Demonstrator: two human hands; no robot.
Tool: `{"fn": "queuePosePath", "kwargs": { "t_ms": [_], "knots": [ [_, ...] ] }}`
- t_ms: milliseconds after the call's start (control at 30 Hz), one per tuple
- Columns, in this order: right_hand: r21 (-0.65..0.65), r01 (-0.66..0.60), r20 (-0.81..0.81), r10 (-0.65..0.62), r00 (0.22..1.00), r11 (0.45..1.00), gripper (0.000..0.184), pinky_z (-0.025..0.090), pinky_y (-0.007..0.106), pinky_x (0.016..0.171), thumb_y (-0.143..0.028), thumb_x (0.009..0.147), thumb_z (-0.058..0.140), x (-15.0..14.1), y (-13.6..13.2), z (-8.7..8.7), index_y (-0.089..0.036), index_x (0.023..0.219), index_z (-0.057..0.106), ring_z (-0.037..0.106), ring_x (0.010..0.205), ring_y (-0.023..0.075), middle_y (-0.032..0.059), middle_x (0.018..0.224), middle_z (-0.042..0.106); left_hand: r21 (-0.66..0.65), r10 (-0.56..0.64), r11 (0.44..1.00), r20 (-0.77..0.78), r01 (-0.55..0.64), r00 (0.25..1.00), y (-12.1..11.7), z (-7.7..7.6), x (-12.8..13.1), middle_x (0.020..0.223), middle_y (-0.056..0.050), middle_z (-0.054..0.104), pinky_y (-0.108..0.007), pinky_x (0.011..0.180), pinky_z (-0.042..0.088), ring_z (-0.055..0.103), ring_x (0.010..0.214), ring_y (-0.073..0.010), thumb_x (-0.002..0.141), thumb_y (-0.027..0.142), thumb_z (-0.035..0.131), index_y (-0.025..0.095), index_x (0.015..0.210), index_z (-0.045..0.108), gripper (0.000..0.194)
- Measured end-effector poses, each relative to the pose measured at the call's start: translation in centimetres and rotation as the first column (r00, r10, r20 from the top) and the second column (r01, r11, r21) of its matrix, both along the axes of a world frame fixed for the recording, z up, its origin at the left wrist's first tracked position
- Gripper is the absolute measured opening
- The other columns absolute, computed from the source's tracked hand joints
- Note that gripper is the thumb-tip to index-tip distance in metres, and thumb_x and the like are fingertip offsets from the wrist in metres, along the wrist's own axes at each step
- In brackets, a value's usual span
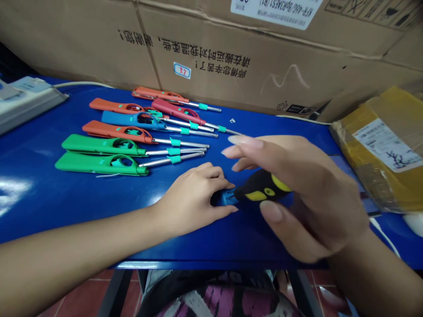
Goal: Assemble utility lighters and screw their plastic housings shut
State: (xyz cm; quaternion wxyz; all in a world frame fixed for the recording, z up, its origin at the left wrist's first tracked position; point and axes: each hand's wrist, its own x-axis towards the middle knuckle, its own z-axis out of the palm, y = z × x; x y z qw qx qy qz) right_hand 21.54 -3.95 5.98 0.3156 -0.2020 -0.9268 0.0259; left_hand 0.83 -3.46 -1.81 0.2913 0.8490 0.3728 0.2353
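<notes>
My left hand (194, 200) rests on the blue table, its fingers closed round a small blue plastic part (228, 197) that is mostly hidden under them. My right hand (317, 198) holds a black-and-yellow screwdriver (257, 193) by the handle, between thumb and fingers. The handle's narrow end meets the blue part; I cannot make out a shaft or tip. Beyond my left hand lie several long-nosed lighters with metal tubes and teal tabs: green lighters (95, 163), a blue lighter (124, 119), orange lighters (112, 128) and a red lighter (172, 109).
A large cardboard box (205, 26) stands along the back of the table (99, 215). At the right sits a taped yellow-brown parcel (373, 176), with a flat dark device partly behind my right hand. A white power strip (29, 103) and cable lie at the left.
</notes>
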Motion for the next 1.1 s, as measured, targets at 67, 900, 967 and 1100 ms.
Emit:
{"fn": "queuePosePath", "kwargs": {
  "t_ms": [67, 900, 967, 1100],
  "knots": [
    [-0.035, 0.030, -0.026, -0.031, 0.999, 0.999, 0.035, 0.060, 0.032, 0.075, -0.014, 0.091, 0.051, -0.3, -0.3, 0.0, -0.019, 0.122, 0.066, 0.069, 0.091, 0.0190, 0.0047, 0.106, 0.072, 0.018, -0.015, 1.000, -0.043, 0.016, 0.999, 0.1, -0.1, 0.0, 0.091, -0.004, 0.065, -0.040, 0.079, 0.055, 0.061, 0.093, -0.0253, 0.088, 0.037, 0.070, 0.022, 0.105, 0.071, 0.023],
    [-0.160, 0.091, 0.020, -0.088, 0.996, 0.983, 0.045, 0.058, 0.019, 0.085, -0.002, 0.085, 0.059, -0.2, -0.7, 0.3, -0.022, 0.124, 0.065, 0.069, 0.097, 0.0110, -0.0018, 0.115, 0.071, 0.082, 0.046, 0.996, -0.133, -0.036, 0.990, -0.2, -0.6, 0.3, 0.094, -0.004, 0.066, -0.036, 0.076, 0.055, 0.062, 0.092, -0.0235, 0.087, 0.036, 0.068, 0.021, 0.100, 0.069, 0.020],
    [-0.169, 0.107, -0.016, -0.111, 0.994, 0.980, 0.037, 0.061, 0.025, 0.084, -0.003, 0.084, 0.062, -0.3, -0.7, 0.1, -0.022, 0.115, 0.067, 0.070, 0.098, 0.0148, 0.0011, 0.112, 0.073, 0.100, 0.058, 0.994, -0.144, -0.044, 0.988, -0.3, -0.4, 0.4, 0.093, -0.003, 0.067, -0.036, 0.074, 0.054, 0.061, 0.090, -0.0233, 0.087, 0.036, 0.068, 0.020, 0.100, 0.069, 0.020],
    [-0.190, -0.047, -0.194, 0.010, 0.981, 0.981, 0.038, 0.061, 0.036, 0.090, -0.005, 0.088, 0.060, -0.6, -0.3, -0.4, -0.023, 0.122, 0.064, 0.070, 0.104, 0.0192, 0.0016, 0.114, 0.074, 0.138, 0.036, 0.990, -0.109, -0.020, 0.993, -0.3, 0.0, 0.3, 0.091, -0.003, 0.068, -0.037, 0.075, 0.052, 0.062, 0.089, -0.0233, 0.085, 0.032, 0.071, 0.020, 0.095, 0.072, 0.016]
  ]
}}
